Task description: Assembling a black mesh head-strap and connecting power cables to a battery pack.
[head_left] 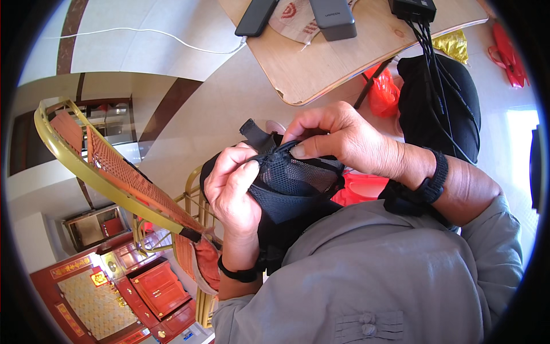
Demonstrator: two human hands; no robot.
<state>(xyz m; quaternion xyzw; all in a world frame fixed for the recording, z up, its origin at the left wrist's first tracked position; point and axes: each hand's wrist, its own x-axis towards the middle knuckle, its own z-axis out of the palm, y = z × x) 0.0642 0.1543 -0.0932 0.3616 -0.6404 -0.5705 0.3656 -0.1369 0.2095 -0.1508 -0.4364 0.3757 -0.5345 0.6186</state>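
Over my lap lies a black mesh item point(292, 180) that looks like a cap, its mesh panel facing up. My left hand point(232, 186) pinches its gathered edge between thumb and fingers. Close by on the same edge, my right hand point(344, 140) pinches with thumb and forefinger. A short dark strap point(256, 135) sticks up from the far side, between the two hands and a little beyond them. My fingers cover part of the edge, and the underside of the item is hidden.
Ahead stands a wooden table point(321, 74) with a dark phone-like device point(255, 17), a grey box-shaped device point(333, 20) and a black box point(413, 8) trailing cables. A gold-framed chair point(74, 152) is at left. Red plastic bags point(382, 94) hang or lie at right.
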